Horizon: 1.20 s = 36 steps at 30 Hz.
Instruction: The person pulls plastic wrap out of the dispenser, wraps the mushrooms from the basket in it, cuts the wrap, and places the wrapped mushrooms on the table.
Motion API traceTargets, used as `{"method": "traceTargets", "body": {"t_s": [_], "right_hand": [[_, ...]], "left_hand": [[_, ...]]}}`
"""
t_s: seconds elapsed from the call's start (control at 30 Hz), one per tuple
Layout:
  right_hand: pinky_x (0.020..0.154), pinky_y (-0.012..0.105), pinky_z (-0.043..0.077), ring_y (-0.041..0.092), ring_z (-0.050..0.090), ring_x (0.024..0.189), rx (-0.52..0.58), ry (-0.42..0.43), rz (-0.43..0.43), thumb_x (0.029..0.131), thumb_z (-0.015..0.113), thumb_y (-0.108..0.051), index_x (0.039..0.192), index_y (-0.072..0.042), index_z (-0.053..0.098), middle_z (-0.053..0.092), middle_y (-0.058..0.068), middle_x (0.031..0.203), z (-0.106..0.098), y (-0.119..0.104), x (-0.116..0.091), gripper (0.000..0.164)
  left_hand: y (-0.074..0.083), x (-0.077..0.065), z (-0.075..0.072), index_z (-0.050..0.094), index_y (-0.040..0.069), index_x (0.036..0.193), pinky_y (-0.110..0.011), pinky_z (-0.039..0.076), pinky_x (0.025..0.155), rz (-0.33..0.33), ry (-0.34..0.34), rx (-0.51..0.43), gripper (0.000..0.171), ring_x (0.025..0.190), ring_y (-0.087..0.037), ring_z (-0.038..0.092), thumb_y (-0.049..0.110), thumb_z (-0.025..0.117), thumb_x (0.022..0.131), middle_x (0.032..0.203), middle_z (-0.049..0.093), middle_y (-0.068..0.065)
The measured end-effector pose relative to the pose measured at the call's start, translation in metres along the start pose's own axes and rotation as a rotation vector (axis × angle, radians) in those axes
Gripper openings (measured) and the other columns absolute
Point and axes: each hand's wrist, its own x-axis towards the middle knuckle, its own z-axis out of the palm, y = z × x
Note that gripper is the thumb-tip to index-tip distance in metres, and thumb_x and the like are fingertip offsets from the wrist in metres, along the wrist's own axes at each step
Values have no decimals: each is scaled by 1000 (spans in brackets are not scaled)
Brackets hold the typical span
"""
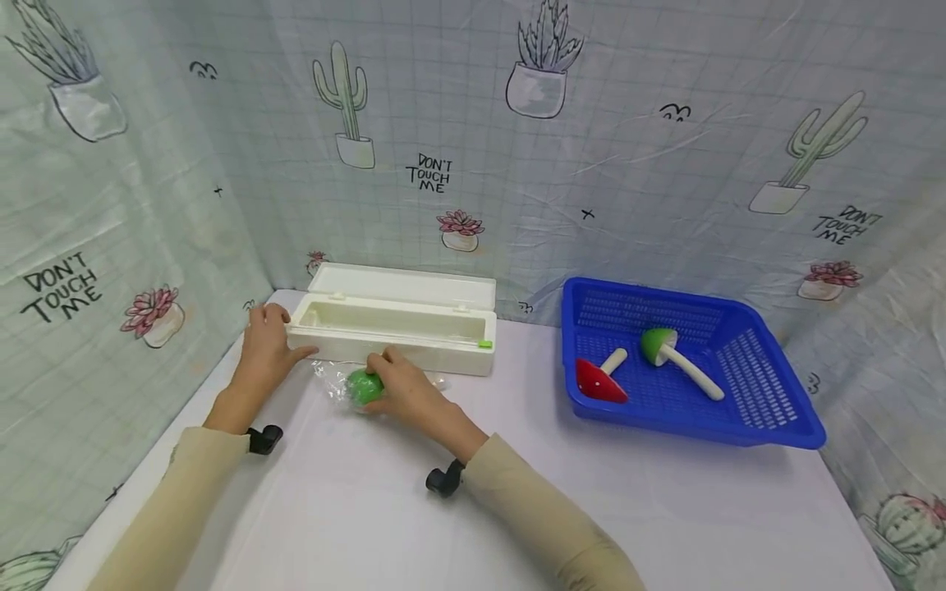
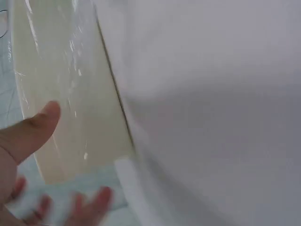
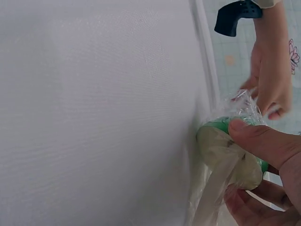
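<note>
right hand (image 1: 410, 392): it's gripping the wrapped green mushroom (image 1: 364, 386), with thumb and fingers pinching the cap from opposite sides
wrapped green mushroom: the cap is sitting right between those fingers, the pale stem (image 3: 216, 190) is sticking out past them, and the whole thing is lying just in front of the white box (image 1: 429, 355)
clear wrapper (image 1: 334, 382): crinkly stuff, it's poking out beyond the right fingertips on the side toward the left hand (image 1: 264, 349)
left hand: pretty much released, fingers hanging loose and apart around the near end of the white box, thumb hovering by its front; they're blurring in the left wrist view, so I honestly can't tell if they're touching it
white box: it's stretching from the left fingers to a bit beyond the right ones, just behind the right fingertips
lid (image 1: 402, 285): it's standing open on the far side of the box, away from both hands' fingers
green tab (image 1: 484, 344): it's sitting on the box's front rim, off to the right of the right fingers
blue basket (image 1: 687, 427): it's resting well to the right of the right fingers, holding a red mushroom (image 1: 602, 382) and an unwrapped green mushroom (image 1: 654, 346)
white table (image 1: 347, 517): it's spreading out below all the fingers
</note>
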Motion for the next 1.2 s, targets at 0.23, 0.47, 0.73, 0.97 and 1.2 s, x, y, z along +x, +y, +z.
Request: {"method": "traceTargets", "body": {"t_s": [0.23, 0.47, 0.73, 0.97, 1.2], "right_hand": [[72, 13, 46, 7, 50, 86, -22, 5, -25, 82, 87, -28, 116, -13, 58, 48, -1, 109, -1, 4, 1, 48], [75, 13, 46, 7, 49, 88, -36, 2, -7, 81, 88, -29, 120, -13, 61, 49, -1, 108, -1, 3, 3, 50], [78, 15, 49, 7, 57, 92, -55, 31, 40, 80, 88, -36, 122, -14, 65, 58, 0, 114, 2, 2, 5, 53], [78, 11, 48, 7, 58, 94, -27, 92, 44, 80, 89, -38, 115, -11, 69, 62, 2, 113, 4, 5, 4, 48], [81, 12, 48, 7, 58, 97, -30, 107, 11, 80, 89, -37, 118, -12, 68, 61, 2, 114, 3, 5, 4, 51]], "left_hand": [[-9, 1, 7, 29, -11, 131, -19, 54, 62, -292, -16, -345, 67, 67, -22, 74, 19, 76, 94, 109, 61, -33], [10, -12, -12, 64, -6, 108, -18, 49, 58, -109, 81, -219, 25, 76, -19, 65, 15, 72, 97, 96, 70, -23], [67, -29, -30, 65, 2, 95, -32, 51, 67, 112, -68, -196, 7, 88, -33, 70, 7, 70, 97, 92, 71, -14], [83, -55, -22, 62, 5, 96, -29, 55, 67, 186, -157, -224, 7, 88, -27, 70, 5, 69, 97, 97, 66, -10], [71, -54, -18, 50, -3, 127, -54, 54, 86, 332, -152, -145, 59, 106, -42, 60, 0, 85, 80, 122, 57, -24]]}}
